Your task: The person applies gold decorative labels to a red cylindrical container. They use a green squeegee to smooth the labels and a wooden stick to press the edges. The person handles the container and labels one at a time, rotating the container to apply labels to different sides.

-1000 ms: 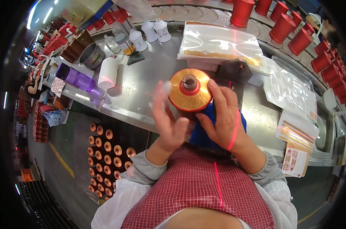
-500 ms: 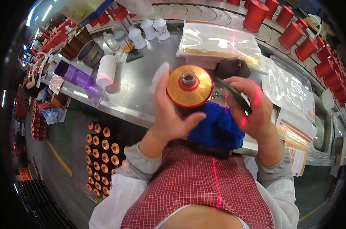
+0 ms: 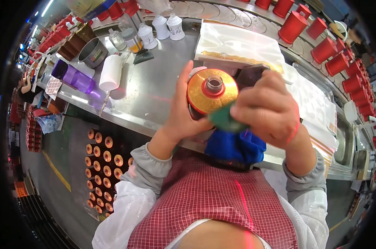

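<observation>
My left hand (image 3: pixel 177 118) is wrapped round a bottle (image 3: pixel 199 92) with a gold top, a red ring and an open clear neck. The bottle stands upright in front of me, and a bit of white material shows behind my fingers. Pinched in my right hand (image 3: pixel 271 110) is a thin green flat piece (image 3: pixel 226 119), blurred by motion. Its end overlaps the near right rim of the bottle's gold top; whether it touches cannot be told. Just below lies a bundled blue cloth (image 3: pixel 237 146) at the bench edge.
On the steel bench (image 3: pixel 148 89) at left lie a white roll (image 3: pixel 111 74), a purple bottle (image 3: pixel 76 78) and a metal pot (image 3: pixel 93 54). White bottles (image 3: pixel 161 28) stand behind. Plastic-covered sheets (image 3: pixel 239 43) lie ahead. Red canisters (image 3: pixel 293 28) line the conveyor. Gold-topped bottles (image 3: pixel 107 156) stand low left.
My right hand has brought the green piece left and nearer, from beside the bottle to over its near right rim. The bottle has shifted slightly right in view.
</observation>
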A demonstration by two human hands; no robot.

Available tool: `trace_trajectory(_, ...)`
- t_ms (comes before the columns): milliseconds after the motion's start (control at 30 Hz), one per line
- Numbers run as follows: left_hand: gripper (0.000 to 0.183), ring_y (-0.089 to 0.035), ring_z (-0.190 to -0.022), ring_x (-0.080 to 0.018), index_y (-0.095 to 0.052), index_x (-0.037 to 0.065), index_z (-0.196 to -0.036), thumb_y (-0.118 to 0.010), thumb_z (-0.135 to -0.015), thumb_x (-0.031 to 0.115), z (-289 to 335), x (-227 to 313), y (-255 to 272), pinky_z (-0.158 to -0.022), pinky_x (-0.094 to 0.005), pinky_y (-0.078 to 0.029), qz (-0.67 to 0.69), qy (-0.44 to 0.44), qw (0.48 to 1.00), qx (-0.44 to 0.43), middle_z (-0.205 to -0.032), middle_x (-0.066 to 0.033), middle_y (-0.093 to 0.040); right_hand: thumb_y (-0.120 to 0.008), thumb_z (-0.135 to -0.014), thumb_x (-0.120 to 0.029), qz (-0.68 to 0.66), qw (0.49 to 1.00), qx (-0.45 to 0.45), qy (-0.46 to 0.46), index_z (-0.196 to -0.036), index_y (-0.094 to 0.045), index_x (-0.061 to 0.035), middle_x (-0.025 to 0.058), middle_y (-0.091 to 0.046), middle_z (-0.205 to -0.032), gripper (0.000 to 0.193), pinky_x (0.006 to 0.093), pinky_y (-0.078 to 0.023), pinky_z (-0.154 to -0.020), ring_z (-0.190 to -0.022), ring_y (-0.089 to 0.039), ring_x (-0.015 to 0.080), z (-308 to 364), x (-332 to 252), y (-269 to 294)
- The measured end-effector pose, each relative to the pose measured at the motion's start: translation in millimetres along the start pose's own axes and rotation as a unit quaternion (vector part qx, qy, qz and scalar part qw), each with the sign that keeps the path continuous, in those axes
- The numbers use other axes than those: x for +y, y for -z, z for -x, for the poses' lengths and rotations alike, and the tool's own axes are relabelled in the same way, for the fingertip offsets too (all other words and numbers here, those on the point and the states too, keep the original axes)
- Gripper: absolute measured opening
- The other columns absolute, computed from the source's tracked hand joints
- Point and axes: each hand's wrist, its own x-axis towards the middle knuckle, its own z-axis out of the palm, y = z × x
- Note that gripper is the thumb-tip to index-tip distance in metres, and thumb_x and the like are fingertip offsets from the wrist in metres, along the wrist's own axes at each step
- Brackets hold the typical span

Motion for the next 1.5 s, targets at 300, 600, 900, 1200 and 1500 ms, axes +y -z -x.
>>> trace_trajectory(300, 0.118, -0.048, -0.125, -0.0289, -0.015, -0.003, -0.148, -0.09, -0.061, 0.024, 0, -6, 5, -0.106, -0.0394, -0.038, -0.003, -0.008, 1.0, -0.019, -0.137, -0.0196, -0.044, -0.069, -0.087, -0.017, -0.15, 0.94, 0.05, -0.302, -0.1, -0.063, -0.0016, 0.0078, -0.067, -0.094, 0.021, 0.0366, -0.051, -0.075, -0.087, -0.065, 0.0219, 21, -3, -18)
trace_trajectory(600, 0.122, -0.046, -0.128, -0.0321, -0.006, -0.003, -0.149, -0.087, -0.067, 0.036, 3, 7, 0, -0.108, -0.0415, -0.037, 0.016, -0.033, 0.999, -0.001, -0.14, -0.0222, -0.037, -0.06, -0.093, -0.01, -0.277, 0.822, 0.225, -0.444, -0.128, -0.056, -0.0021, 0.008, -0.064, -0.115, 0.036, 0.0273, -0.042, -0.096, -0.111, -0.056, 0.0129, 18, 7, -38)
trace_trajectory(900, 0.107, -0.047, -0.126, -0.0281, -0.023, -0.003, -0.145, -0.085, -0.069, 0.04, -5, -5, 4, -0.107, -0.0383, -0.037, 0.036, 0.017, 0.998, -0.042, -0.138, -0.019, -0.042, -0.066, -0.091, -0.014, -0.281, 0.832, 0.175, -0.446, -0.12, -0.06, -0.002, 0.0063, -0.066, -0.104, 0.031, 0.0267, -0.048, -0.087, -0.098, -0.06, 0.0113, 10, 20, -46)
trace_trajectory(1200, 0.082, -0.045, -0.128, -0.0223, -0.023, -0.002, -0.146, -0.066, -0.084, 0.031, -6, 23, -3, -0.109, -0.0359, -0.035, 0.212, 0.145, 0.966, -0.014, -0.138, -0.0146, -0.043, -0.065, -0.092, -0.016, -0.277, 0.834, 0.202, -0.433, -0.119, -0.06, -0.0013, 0.0057, -0.068, -0.1, 0.031, 0.0258, -0.05, -0.081, -0.089, -0.061, 0.0105, 15, 17, -54)
trace_trajectory(1500, 0.084, -0.047, -0.124, -0.0252, -0.022, -0.004, -0.143, -0.072, -0.083, 0.026, 1, 30, -9, -0.104, -0.0363, -0.039, -0.046, 0.061, 0.997, 0.031, -0.133, -0.0191, -0.043, -0.065, -0.092, -0.017, -0.254, 0.834, 0.212, -0.442, -0.118, -0.06, -0.0016, 0.0082, -0.069, -0.097, 0.03, 0.0264, -0.051, -0.079, -0.086, -0.061, 0.0103, 17, 17, -57)
